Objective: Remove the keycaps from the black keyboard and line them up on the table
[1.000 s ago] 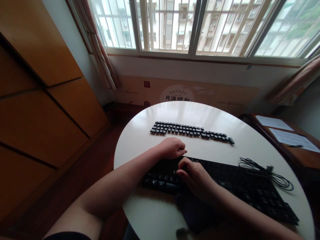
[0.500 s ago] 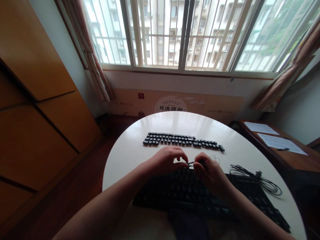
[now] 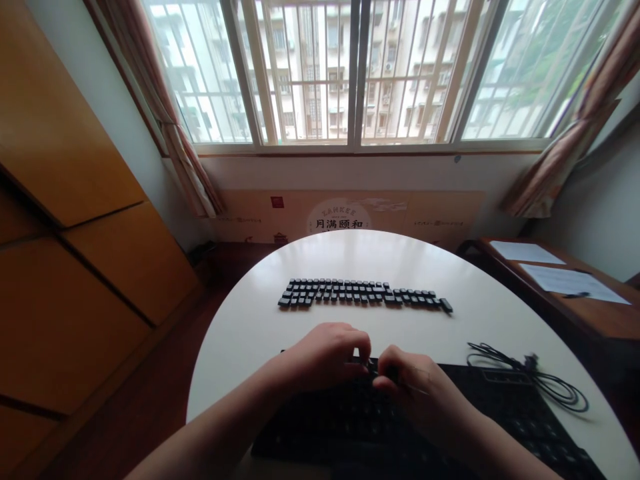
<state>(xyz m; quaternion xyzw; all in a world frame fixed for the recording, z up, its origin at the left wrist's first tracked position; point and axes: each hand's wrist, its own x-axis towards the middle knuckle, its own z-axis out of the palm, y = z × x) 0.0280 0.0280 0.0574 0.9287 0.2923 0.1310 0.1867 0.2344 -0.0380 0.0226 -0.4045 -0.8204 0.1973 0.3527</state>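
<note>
My right hand (image 3: 417, 380) is closed around a dark-handled wire keycap puller (image 3: 393, 372), mostly hidden by the fingers; thin wire sticks out behind the hand. My left hand (image 3: 327, 353) pinches a small black keycap (image 3: 371, 366) at the puller's front end, thumb and forefinger curled around it. Both hands hover over the upper edge of a black keyboard (image 3: 500, 407), whose middle is dark and partly covered by my arms. Beyond them, loose black keycaps (image 3: 345, 290) lie in staggered rows on the white round table (image 3: 250, 320).
A coiled black cable (image 3: 560, 393) rests at the keyboard's upper right. On the right stands a brown side table (image 3: 600, 327) with paper sheets (image 3: 575, 283) and a pen. An orange wooden cabinet (image 3: 100, 287) is on the left, a barred window (image 3: 355, 80) ahead.
Both hands have come down and nearer to me in view, over the keyboard. The puller's wire ends, visible between the hands before, are now mostly hidden. The camera view has shifted slightly.
</note>
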